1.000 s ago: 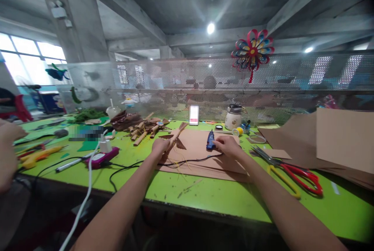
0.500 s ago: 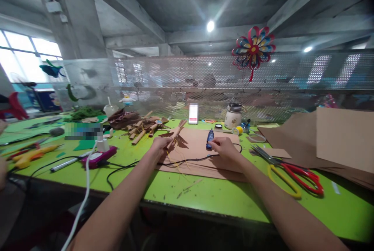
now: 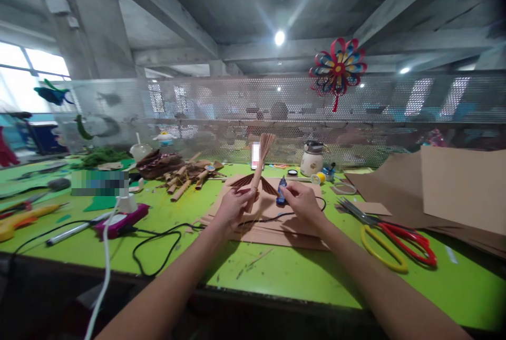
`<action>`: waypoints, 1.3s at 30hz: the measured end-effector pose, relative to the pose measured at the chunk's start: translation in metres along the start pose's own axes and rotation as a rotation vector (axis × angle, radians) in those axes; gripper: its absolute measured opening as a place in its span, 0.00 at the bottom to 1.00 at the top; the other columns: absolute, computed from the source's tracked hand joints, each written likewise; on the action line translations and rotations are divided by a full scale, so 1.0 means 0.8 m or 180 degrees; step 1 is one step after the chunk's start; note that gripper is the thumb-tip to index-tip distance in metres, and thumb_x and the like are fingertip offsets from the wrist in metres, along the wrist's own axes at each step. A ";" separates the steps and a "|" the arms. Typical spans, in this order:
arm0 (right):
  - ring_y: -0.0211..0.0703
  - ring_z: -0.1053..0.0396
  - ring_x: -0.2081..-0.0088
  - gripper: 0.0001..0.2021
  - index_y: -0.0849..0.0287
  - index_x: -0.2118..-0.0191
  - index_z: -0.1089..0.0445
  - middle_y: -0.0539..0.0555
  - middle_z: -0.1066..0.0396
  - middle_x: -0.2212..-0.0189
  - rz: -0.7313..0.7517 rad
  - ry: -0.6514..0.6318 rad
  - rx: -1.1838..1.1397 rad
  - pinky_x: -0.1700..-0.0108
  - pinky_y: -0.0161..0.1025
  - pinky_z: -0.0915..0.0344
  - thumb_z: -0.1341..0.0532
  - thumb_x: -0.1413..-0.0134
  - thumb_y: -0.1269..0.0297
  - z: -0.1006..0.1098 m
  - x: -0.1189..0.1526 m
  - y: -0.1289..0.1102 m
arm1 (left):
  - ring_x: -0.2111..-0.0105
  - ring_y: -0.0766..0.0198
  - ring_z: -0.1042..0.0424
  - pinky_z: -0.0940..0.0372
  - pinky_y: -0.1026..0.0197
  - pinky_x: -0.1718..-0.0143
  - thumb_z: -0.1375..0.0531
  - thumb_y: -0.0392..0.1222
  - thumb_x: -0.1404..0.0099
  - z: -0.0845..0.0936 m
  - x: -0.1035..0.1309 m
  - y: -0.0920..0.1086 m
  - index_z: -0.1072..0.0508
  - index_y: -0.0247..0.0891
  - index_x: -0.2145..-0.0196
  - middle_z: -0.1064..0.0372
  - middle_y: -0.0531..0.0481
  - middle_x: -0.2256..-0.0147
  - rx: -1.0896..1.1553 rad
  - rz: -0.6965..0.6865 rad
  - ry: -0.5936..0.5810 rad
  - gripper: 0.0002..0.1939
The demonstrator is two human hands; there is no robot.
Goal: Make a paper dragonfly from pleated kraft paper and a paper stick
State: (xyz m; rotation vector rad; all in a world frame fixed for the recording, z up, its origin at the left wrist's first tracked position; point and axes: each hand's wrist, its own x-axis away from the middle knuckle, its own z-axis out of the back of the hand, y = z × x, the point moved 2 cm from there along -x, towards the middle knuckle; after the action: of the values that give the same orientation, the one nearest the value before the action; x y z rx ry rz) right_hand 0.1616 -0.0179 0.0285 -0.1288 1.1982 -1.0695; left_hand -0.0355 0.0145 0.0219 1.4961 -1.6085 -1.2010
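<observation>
My left hand (image 3: 236,207) is closed around a brown paper craft piece (image 3: 256,181), a rolled tube with a pleated fan at its upper end and pleated wings at both sides. Held tilted, the piece is above a stack of brown card sheets (image 3: 304,231). Thin yellow strands hang below it. In my right hand (image 3: 302,201), the fingers are pinched on a small blue glue gun (image 3: 281,191), its nozzle pointing up and away. A black cord (image 3: 272,219) runs across the card beneath my hands.
Large scissors (image 3: 389,240) lie at the right, beside big brown paper sheets (image 3: 389,182). Rolled paper tubes (image 3: 182,191) are piled left of centre. A purple power strip (image 3: 122,220) with cords and a yellow glue gun (image 3: 27,219) occupy the left. A jar (image 3: 312,159) stands behind.
My left hand has moved to the right and raised the paper piece more upright, nearer the blue glue gun. My right hand stays on the glue gun. The view has shifted slightly.
</observation>
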 end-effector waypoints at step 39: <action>0.32 0.43 0.83 0.15 0.61 0.77 0.36 0.47 0.38 0.86 -0.0843 -0.1374 -0.0667 0.81 0.30 0.49 0.43 0.47 0.55 -0.038 0.026 -0.023 | 0.69 0.62 0.29 0.35 0.61 0.68 0.39 0.49 0.44 -0.014 0.007 0.028 0.25 0.33 0.64 0.27 0.46 0.70 -0.0905 -0.1295 0.0038 0.16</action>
State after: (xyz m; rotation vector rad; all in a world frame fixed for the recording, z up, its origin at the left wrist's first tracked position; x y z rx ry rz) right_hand 0.1255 -0.0299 0.0124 -0.6637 0.9105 -1.0722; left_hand -0.0352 0.0052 0.0459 1.6798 -1.0938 -1.5620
